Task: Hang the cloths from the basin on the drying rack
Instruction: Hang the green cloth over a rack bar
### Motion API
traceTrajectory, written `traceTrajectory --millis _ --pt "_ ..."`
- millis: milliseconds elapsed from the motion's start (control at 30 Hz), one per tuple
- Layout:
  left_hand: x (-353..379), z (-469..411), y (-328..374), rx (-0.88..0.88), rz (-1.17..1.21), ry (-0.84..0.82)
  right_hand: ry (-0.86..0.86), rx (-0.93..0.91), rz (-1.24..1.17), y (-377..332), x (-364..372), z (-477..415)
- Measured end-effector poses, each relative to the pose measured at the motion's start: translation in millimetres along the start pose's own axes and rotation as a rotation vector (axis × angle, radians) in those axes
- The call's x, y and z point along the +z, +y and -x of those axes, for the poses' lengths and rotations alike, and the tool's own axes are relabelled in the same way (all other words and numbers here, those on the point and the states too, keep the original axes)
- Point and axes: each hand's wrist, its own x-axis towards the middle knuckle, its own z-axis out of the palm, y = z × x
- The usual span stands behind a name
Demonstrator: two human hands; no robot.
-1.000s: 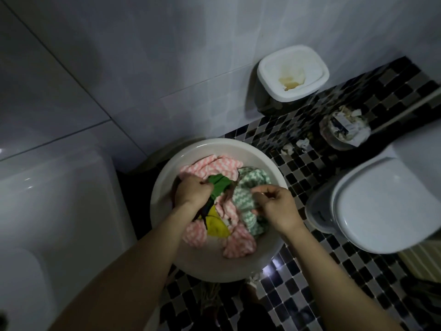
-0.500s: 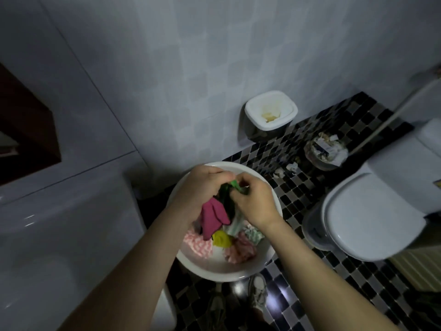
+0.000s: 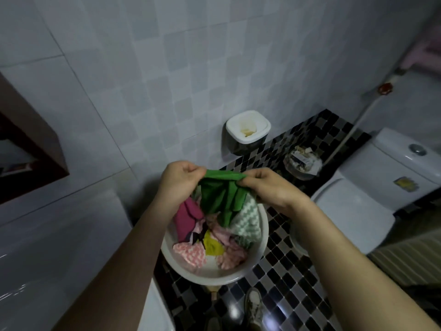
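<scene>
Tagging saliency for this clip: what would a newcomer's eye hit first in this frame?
The bright green cloth, pinched at its top edge between the left hand and right hand and spread over the white basin at centre. Next, the heap of pink, yellow and magenta cloths in that basin on the black-and-white tiled floor, then the white toilet at the right.

The single view came from a wide-angle camera on the person's head, looking forward and steeply down over both forearms to the left hand [image 3: 176, 185] and the right hand [image 3: 269, 187], which sat close under the lens near the frame's middle. Below them lay the basin [image 3: 210, 274] on the checked floor [image 3: 286, 271], with the tiled wall [image 3: 191, 68] filling the upper frame and the toilet [image 3: 353, 211] at the right edge.
</scene>
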Motion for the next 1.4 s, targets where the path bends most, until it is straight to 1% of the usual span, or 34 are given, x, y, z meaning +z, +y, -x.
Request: traceTrajectory --millis 67,100,133,167,233,267,300,333,367,433,467,533,567,600,667,733,767,800,867,933,967,1033,1100,1167,1233,1300,1333,1400 --pt "3 -1 -12 0.043 -0.246 -0.051 0.006 0.014 -0.13 -4 -4 7" --pt "4 0 -14 0.067 -0.299 -0.058 0.007 0.008 -0.164 -6 -5 10" --pt "4 3 -11 0.106 -0.3 -0.073 0.011 0.004 -0.186 -8 -6 15" --pt "4 5 -7 0.15 -0.229 -0.124 0.014 0.002 -0.197 -9 -7 19" --pt "7 13 11 0.195 -0.022 -0.341 -0.027 -0.024 -0.201 -10 -8 25" --pt "9 17 19 0.189 0.022 -0.44 -0.054 -0.042 -0.181 -11 -8 28" --pt "12 21 26 0.202 0.003 -0.497 -0.07 -0.061 -0.144 -14 -9 31" --pt "14 24 32 0.235 -0.059 -0.52 -0.078 -0.078 -0.093 -16 -8 36" --pt "16 25 36 0.273 -0.123 -0.53 -0.076 -0.089 -0.055 -18 -10 41" --pt "17 26 41 0.318 -0.198 -0.524 -0.044 -0.09 -0.052 -15 -18 48" --pt "17 27 44 0.347 -0.203 -0.512 -0.022 -0.09 -0.07 -12 -23 54" --pt "17 29 50 0.401 -0.136 -0.495 -0.001 -0.09 -0.115 -4 -31 62" --pt "18 32 56 0.414 -0.104 -0.528 -0.008 -0.098 -0.144 -1 -33 65" --pt "20 36 62 0.41 -0.108 -0.602 -0.017 -0.108 -0.176 1 -34 69" --pt "29 44 69 0.406 -0.238 -0.703 -0.015 -0.126 -0.241 0 -32 77" --pt "39 53 74 0.481 -0.38 -0.648 0.048 -0.16 -0.267 -3 -35 86" --pt "41 54 75 0.501 -0.381 -0.599 0.08 -0.186 -0.243 -2 -38 89" --pt "43 56 75 0.513 -0.341 -0.56 0.101 -0.209 -0.204 0 -42 95" --pt "47 60 78 0.48 -0.158 -0.523 0.086 -0.229 -0.121 9 -48 108" --pt "51 67 86 0.433 0.048 -0.534 0.041 -0.228 -0.089 24 -47 120" --pt "53 71 91 0.436 0.114 -0.556 0.038 -0.233 -0.1 33 -43 124" --pt "58 84 104 0.453 0.187 -0.619 0.09 -0.259 -0.19 47 -35 132" --pt "61 92 113 0.432 0.242 -0.672 0.169 -0.288 -0.314 55 -30 135" --pt "65 99 118 0.399 0.272 -0.716 0.254 -0.279 -0.48 61 -32 148" --pt "67 102 118 0.322 0.288 -0.799 0.28 -0.24 -0.692 62 -39 164" --pt "70 110 118 0.297 0.226 -0.901 0.318 -0.254 -0.819 65 -49 188" --pt "71 115 118 0.322 0.142 -0.94 0.342 -0.268 -0.821 63 -53 202" --pt "78 126 118 0.388 -0.085 -1.025 0.386 -0.302 -0.734 62 -59 231"
